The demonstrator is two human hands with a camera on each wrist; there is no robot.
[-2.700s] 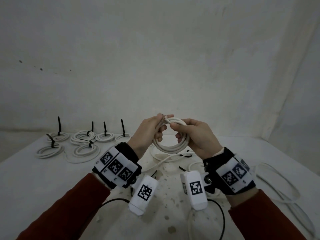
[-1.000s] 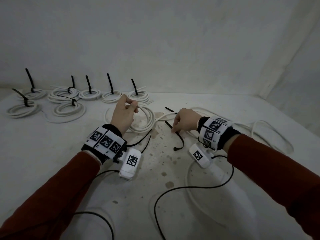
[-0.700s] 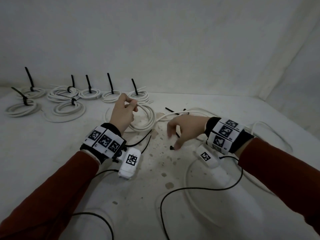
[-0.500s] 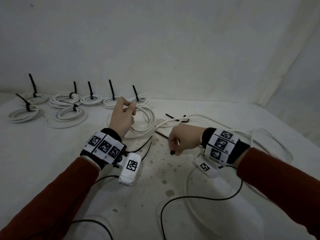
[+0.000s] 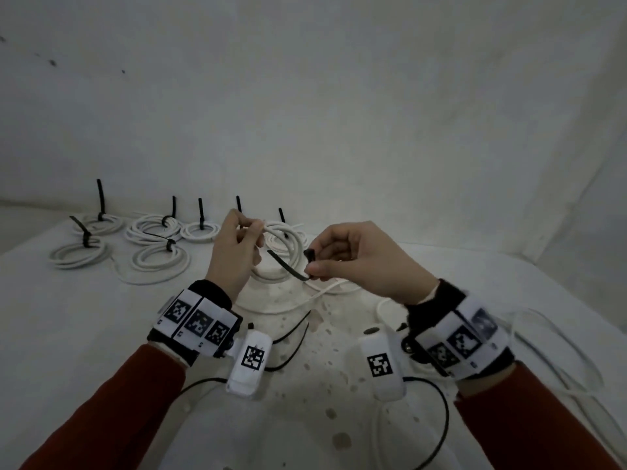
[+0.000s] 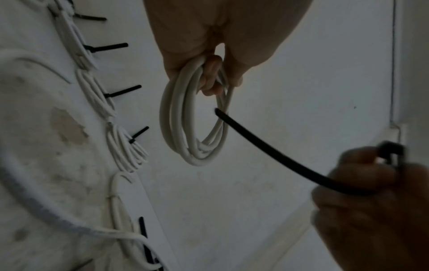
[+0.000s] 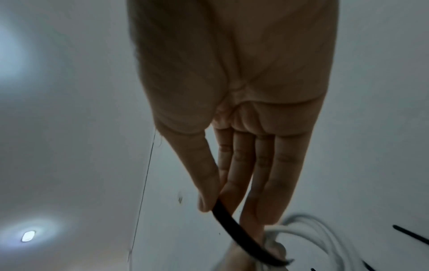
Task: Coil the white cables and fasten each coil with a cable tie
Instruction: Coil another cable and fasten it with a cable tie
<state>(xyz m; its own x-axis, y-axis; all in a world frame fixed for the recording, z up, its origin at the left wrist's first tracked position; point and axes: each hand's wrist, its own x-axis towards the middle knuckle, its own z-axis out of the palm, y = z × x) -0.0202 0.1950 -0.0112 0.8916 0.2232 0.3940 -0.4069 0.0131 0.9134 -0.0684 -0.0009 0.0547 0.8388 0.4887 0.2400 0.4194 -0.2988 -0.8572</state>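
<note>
While both hands hover above table (image 5: 84,334) — left (image 5: 234,256) gripping coil (image 6: 197,128), right (image 5: 359,262) pinching tie (image 6: 278,155).

A white table (image 5: 68,327) is seen, its surface marked with brownish stains (image 5: 342,439) near the middle. A plain white wall (image 5: 305,113) is set behind it. Thin black wires (image 5: 441,432) are trailed across the tabletop. A ceiling lamp (image 7: 28,235) is lit.
</note>
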